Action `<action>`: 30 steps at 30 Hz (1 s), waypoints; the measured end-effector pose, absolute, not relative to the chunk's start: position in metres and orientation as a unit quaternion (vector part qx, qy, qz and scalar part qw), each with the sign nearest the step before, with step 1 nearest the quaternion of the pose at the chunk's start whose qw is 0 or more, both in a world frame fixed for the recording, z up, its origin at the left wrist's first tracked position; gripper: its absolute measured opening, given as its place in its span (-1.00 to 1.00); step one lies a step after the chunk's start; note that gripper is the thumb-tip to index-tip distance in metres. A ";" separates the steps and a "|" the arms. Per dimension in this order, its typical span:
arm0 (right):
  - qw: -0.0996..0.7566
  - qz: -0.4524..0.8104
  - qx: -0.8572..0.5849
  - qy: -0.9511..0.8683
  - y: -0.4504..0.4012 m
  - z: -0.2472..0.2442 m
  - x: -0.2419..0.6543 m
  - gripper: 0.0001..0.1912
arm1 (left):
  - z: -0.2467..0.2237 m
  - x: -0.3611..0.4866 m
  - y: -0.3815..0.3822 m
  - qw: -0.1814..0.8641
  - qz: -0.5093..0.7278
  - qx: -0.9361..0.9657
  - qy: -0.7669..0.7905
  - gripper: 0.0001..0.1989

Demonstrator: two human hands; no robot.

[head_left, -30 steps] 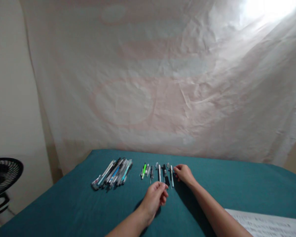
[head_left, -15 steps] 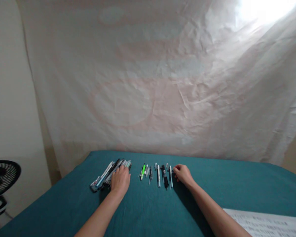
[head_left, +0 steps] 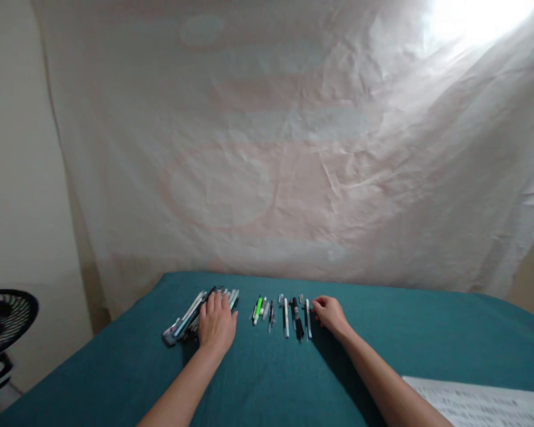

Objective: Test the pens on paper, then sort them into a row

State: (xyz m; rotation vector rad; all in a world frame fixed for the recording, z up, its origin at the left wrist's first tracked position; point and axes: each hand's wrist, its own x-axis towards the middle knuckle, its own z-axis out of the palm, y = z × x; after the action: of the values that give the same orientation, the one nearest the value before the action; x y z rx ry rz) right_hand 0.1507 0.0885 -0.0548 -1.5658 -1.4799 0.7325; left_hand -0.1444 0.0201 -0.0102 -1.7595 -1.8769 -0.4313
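My left hand (head_left: 217,325) lies palm down with its fingers stretched over the right part of a pile of pens (head_left: 191,314), covering some of them. My right hand (head_left: 330,314) rests on the cloth with thumb and fingers pinched together; whether anything small is between them is hidden. Just left of its fingertips is a white-and-dark pen (head_left: 308,319). Further left lie a black pen (head_left: 298,320), a white pen (head_left: 286,318), a thin dark pen (head_left: 271,315) and a bright green highlighter (head_left: 257,311), all roughly upright in a row.
A teal cloth (head_left: 267,379) covers the table. A printed paper sheet (head_left: 480,403) lies at the front right, partly beneath my right forearm. A black fan (head_left: 6,323) stands beyond the left edge. Behind the table hangs a pale wrinkled sheet (head_left: 249,178).
My left hand has flattened, its fingers reaching slightly farther over the pile, and a few pens at the pile's right edge have shifted a little. My right hand has stayed in place.
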 end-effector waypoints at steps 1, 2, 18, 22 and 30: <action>0.419 0.294 -0.624 -0.590 0.089 -0.055 0.151 -0.82 | -0.013 -0.144 0.021 0.263 -0.156 -0.648 -0.697 -0.53; 0.418 0.295 -0.624 -0.591 0.089 -0.055 0.151 -0.82 | -0.016 -0.143 0.022 0.257 -0.150 -0.647 -0.702 -0.52; 0.417 0.303 -0.618 -0.593 0.087 -0.057 0.150 -0.79 | -0.008 -0.128 0.009 0.170 -0.112 -0.711 -0.673 -0.76; 0.415 0.303 -0.619 -0.594 0.085 -0.052 0.149 -0.81 | -0.005 -0.128 0.008 0.166 -0.110 -0.695 -0.691 -0.78; 0.417 0.302 -0.617 -0.595 0.079 -0.046 0.149 -0.80 | -0.001 -0.128 0.008 0.172 -0.103 -0.675 -0.710 -0.79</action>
State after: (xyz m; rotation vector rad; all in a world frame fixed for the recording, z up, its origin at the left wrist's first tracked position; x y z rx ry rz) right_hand 0.1490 0.0787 -0.0461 -1.5479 -1.4944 0.7577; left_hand -0.1277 0.0083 -0.0006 -1.9148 -2.0163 -0.2918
